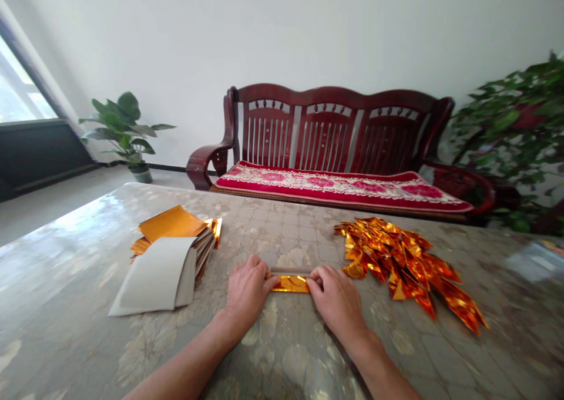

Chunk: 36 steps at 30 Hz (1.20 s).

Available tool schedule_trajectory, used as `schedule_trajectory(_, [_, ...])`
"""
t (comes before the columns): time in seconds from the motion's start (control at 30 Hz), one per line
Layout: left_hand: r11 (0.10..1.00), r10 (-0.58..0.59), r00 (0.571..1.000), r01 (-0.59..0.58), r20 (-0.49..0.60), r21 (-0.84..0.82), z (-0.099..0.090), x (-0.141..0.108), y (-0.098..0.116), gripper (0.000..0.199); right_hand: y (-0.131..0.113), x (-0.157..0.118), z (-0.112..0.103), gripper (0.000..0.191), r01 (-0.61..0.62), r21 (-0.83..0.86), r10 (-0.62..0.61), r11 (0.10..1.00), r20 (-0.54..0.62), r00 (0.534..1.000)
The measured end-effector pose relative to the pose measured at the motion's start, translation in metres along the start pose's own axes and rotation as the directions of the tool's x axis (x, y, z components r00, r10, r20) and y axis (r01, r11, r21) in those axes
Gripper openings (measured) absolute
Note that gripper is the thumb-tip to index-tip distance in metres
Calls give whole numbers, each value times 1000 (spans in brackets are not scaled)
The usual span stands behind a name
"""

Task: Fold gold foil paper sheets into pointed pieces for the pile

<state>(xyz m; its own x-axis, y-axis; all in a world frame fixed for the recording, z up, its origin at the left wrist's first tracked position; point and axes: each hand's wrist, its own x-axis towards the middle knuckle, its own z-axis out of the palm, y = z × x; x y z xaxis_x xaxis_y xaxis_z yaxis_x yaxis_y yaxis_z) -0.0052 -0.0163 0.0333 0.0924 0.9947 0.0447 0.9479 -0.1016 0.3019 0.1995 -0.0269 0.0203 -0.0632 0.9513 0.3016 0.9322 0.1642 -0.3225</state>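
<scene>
A strip of folded gold foil paper (291, 283) lies between my hands near the middle of the table, with a grey band along its far edge. My left hand (249, 285) pinches its left end between thumb and fingers. At the other end, my right hand (335, 297) is closed on the foil paper in the same way. To the left lies a fanned stack of foil sheets (170, 222), gold on one face, with pale grey backs (152, 276) showing at the front. On the right is a heap of folded, pointed gold foil pieces (399, 259).
The table (211, 353) has a patterned, glossy cover. A clear plastic item (535, 262) lies at its right side. Behind the table stands a dark red wooden bench (326, 130) with a floral cushion (321, 182). Potted plants (127, 127) flank the bench.
</scene>
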Motion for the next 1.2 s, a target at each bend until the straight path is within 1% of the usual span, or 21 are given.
schedule_trajectory(0.23, [1000,1,1000,-1,1,7,-1,2,0,26,1,1,2,12,17,-6,-17,1000,-22,1000])
schedule_trajectory(0.37, [1000,6,1000,-6,-7,5,-1,2,0,26,0,1,2,12,6,-24,-6,1000,-10,1000])
schedule_trajectory(0.5, [1000,11,999,-12,-30,-19,1,1,-1,22,-1,2,1,11,-16,-28,16,999,5,1000])
schedule_trajectory(0.63, [999,-15,997,12,-74,-40,2,1,-2,23,0,1,2,10,-18,-16,18,1000,0,1000])
schedule_trajectory(0.73, [999,-4,996,1,-92,-39,2,0,-3,24,1,1,3,4,-29,-1,29,1000,-15,999])
schedule_trajectory(0.77, [999,7,995,-11,-95,-39,1,0,-3,23,2,1,4,1,-38,2,38,999,-21,999])
schedule_trajectory(0.9, [996,78,991,-82,-107,-40,-1,-1,-1,18,2,2,5,11,-67,7,67,998,-30,997])
schedule_trajectory(1.03, [986,158,981,-163,-109,-42,-1,-1,1,13,2,2,4,10,-59,6,60,998,-39,997])
schedule_trajectory(1.13, [972,228,968,-233,-102,-40,2,-2,0,17,1,2,4,9,-67,7,67,998,-34,997])
schedule_trajectory(1.2, [953,298,951,-302,-85,-28,5,-3,-1,21,1,1,4,9,-79,6,79,997,-23,997])
